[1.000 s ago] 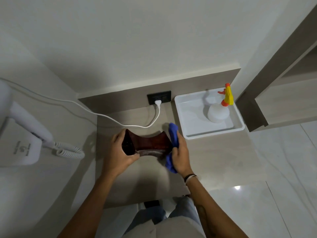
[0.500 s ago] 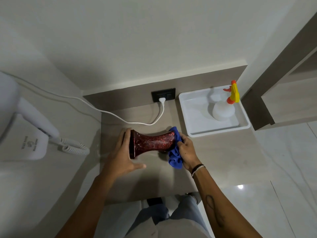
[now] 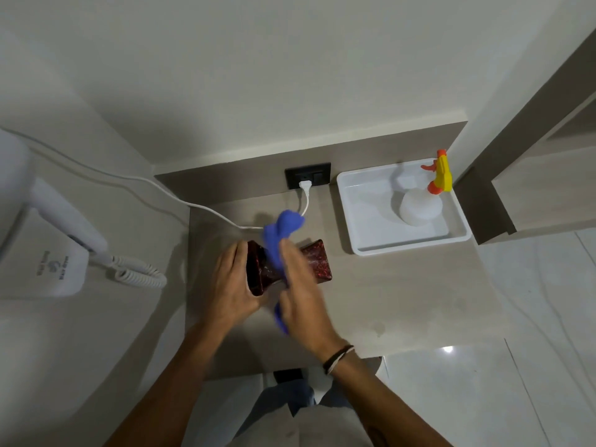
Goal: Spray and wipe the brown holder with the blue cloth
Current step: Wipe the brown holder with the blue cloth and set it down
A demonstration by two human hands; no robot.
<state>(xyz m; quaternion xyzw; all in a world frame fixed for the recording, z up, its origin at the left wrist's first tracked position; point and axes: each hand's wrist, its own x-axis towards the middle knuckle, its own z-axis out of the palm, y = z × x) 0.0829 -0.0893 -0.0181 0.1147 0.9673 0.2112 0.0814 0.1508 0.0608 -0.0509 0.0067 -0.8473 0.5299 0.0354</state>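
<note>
1. We log the brown holder [image 3: 317, 260] as lying on its side near the middle of the bench [image 3: 403, 285], long axis running left to right across our reach, directly ahead of both hands.
2. Left hand [image 3: 230, 285]: we have it closed around the holder's left flared end, steadying it.
3. Right hand [image 3: 303, 295]: motion-blurred; it grips the blue cloth [image 3: 280, 235] and presses it over the holder's narrow middle. Part of the cloth sticks up toward the bench's back edge, part trails out below the hand.
4. Right hand is nearer the uncovered right end, so we judge the wipe proceeds that way along the axis.
5. Holder appearance: glossy dark red-brown with red speckling, waisted, flared square ends, dark hollow mouth at the left.
6. Spray bottle [image 3: 419, 206]: upright in the white tray [image 3: 361, 214] at the bench's back right corner, well apart from the hands.
</note>
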